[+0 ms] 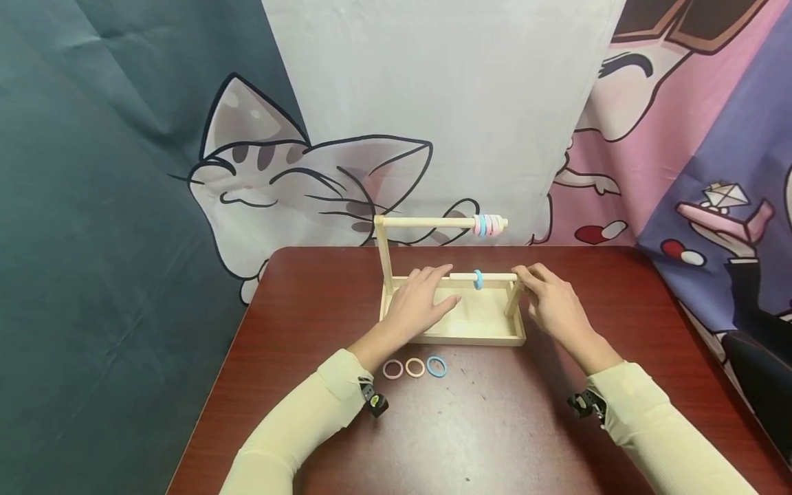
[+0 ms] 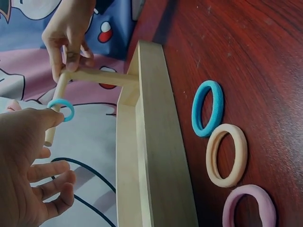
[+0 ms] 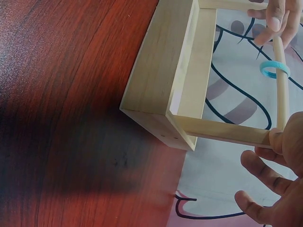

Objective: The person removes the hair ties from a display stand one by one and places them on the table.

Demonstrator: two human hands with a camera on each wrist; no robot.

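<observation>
working from afar, i have the blue ring (image 1: 478, 280) around the low rod (image 1: 500, 277) between my hands, and i think it could slip off the free end if my left hand (image 1: 416, 306), fingers spread there, bumps it; i can't tell if they touch. my right hand (image 1: 553, 302) pinches the post (image 1: 513, 300) top. the wood looks pale and smooth, the loose rings (image 2: 218, 106) round and soft.
</observation>
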